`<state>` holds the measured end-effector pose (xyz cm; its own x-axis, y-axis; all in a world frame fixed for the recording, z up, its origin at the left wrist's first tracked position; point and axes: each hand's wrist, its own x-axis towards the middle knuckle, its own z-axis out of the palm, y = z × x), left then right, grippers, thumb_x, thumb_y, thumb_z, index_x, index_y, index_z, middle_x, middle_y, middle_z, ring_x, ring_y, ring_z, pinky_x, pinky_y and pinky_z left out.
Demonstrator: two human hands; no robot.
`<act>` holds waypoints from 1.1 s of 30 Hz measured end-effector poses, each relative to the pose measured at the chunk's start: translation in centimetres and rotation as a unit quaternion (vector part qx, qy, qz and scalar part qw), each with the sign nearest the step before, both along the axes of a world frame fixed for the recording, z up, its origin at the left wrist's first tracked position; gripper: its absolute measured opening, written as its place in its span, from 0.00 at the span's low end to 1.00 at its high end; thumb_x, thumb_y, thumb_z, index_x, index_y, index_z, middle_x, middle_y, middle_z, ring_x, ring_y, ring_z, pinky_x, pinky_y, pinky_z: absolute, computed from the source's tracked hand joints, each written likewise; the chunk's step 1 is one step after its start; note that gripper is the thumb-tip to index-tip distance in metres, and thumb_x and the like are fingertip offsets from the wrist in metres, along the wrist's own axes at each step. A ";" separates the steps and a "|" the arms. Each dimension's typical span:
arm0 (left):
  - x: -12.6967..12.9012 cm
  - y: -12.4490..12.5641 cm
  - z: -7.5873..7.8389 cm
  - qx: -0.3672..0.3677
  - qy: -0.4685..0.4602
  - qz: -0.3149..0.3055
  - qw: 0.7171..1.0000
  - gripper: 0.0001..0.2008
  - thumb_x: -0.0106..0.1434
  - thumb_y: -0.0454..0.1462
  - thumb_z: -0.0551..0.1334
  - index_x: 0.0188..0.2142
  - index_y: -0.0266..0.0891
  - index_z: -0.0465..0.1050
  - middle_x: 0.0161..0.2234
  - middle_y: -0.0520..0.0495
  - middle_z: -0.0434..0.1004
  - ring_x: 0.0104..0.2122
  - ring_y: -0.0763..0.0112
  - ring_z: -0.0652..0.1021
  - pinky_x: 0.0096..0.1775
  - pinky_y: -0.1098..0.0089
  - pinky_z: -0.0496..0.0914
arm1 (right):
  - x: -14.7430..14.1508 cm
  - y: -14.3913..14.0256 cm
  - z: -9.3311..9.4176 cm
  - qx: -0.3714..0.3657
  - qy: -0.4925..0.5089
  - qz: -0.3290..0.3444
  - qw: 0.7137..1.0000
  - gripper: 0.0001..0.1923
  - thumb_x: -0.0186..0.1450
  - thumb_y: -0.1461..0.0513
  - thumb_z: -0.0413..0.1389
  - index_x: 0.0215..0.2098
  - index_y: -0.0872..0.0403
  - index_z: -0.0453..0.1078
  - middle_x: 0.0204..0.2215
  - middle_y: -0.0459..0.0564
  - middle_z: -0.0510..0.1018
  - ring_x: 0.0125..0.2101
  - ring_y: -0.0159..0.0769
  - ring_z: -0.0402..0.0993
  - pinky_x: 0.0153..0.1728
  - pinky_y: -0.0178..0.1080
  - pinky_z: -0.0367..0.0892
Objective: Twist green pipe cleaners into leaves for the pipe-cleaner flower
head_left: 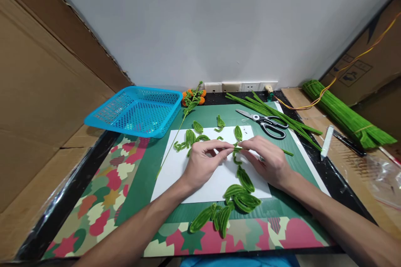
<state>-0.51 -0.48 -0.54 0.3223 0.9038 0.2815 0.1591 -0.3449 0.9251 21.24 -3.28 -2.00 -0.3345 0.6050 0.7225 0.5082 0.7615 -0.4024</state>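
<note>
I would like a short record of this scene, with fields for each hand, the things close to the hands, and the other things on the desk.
left hand: pinches one end of a green pipe-cleaner piece
right hand: pinches the same piece from the other side
surface: white sheet on a green mat
near hands: green pipe-cleaner leaves, some joined in a cluster
behind hands: scissors, lying open beside loose green stems
left back: blue basket
right edge: bundle of green pipe cleaners
</note>
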 end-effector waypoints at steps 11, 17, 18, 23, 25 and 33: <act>0.0 0.2 0.0 -0.194 -0.075 -0.051 0.977 0.14 0.62 0.43 0.74 0.42 0.35 0.84 0.29 0.46 0.84 0.20 0.76 0.74 0.19 0.77 0.65 | -0.2 0.0 0.0 0.015 0.044 0.021 0.999 0.12 0.70 0.73 0.61 0.50 0.56 0.76 0.37 0.55 0.84 0.36 0.40 0.81 0.37 0.41 0.77; 0.0 -0.1 0.0 -0.097 -0.025 -0.030 0.995 0.14 0.57 0.39 0.77 0.41 0.36 0.86 0.36 0.43 0.85 0.27 0.75 0.77 0.26 0.77 0.66 | -0.2 0.0 0.3 -0.036 0.092 0.042 0.994 0.11 0.70 0.73 0.61 0.45 0.54 0.78 0.36 0.54 0.85 0.36 0.40 0.82 0.38 0.40 0.78; 0.0 -0.1 0.0 -0.090 -0.018 -0.025 0.995 0.14 0.57 0.39 0.77 0.42 0.36 0.86 0.35 0.44 0.85 0.27 0.75 0.76 0.25 0.78 0.65 | -0.1 0.0 0.2 -0.044 0.095 0.044 0.994 0.11 0.70 0.73 0.61 0.45 0.53 0.78 0.36 0.53 0.85 0.36 0.40 0.83 0.38 0.40 0.78; -0.3 0.1 -0.1 -0.108 -0.020 -0.020 0.994 0.13 0.58 0.40 0.77 0.41 0.36 0.86 0.33 0.45 0.85 0.25 0.76 0.73 0.23 0.78 0.62 | -0.2 -0.1 0.3 -0.060 0.088 0.036 0.994 0.11 0.70 0.72 0.61 0.46 0.53 0.79 0.37 0.54 0.85 0.37 0.40 0.83 0.38 0.40 0.79; -0.3 0.1 -0.1 -0.112 -0.025 -0.024 0.993 0.14 0.57 0.41 0.77 0.41 0.36 0.86 0.34 0.44 0.85 0.26 0.75 0.74 0.24 0.77 0.62 | -0.3 -0.1 0.3 -0.056 0.081 0.040 0.994 0.11 0.70 0.72 0.61 0.46 0.53 0.79 0.37 0.54 0.85 0.37 0.40 0.83 0.39 0.40 0.79; -0.2 -0.4 -0.3 -0.073 -0.010 -0.021 0.997 0.07 0.63 0.40 0.73 0.39 0.38 0.87 0.36 0.45 0.88 0.30 0.72 0.79 0.29 0.75 0.65 | -0.4 -0.1 -0.2 -0.048 0.067 0.043 0.996 0.12 0.69 0.73 0.60 0.45 0.53 0.80 0.38 0.55 0.85 0.37 0.39 0.83 0.38 0.39 0.79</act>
<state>-0.73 -0.86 -0.87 0.3558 0.9217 0.1543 0.1280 -0.2116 0.9689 20.85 -3.37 -2.15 -0.2936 0.6471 0.7036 0.3795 0.7545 -0.5355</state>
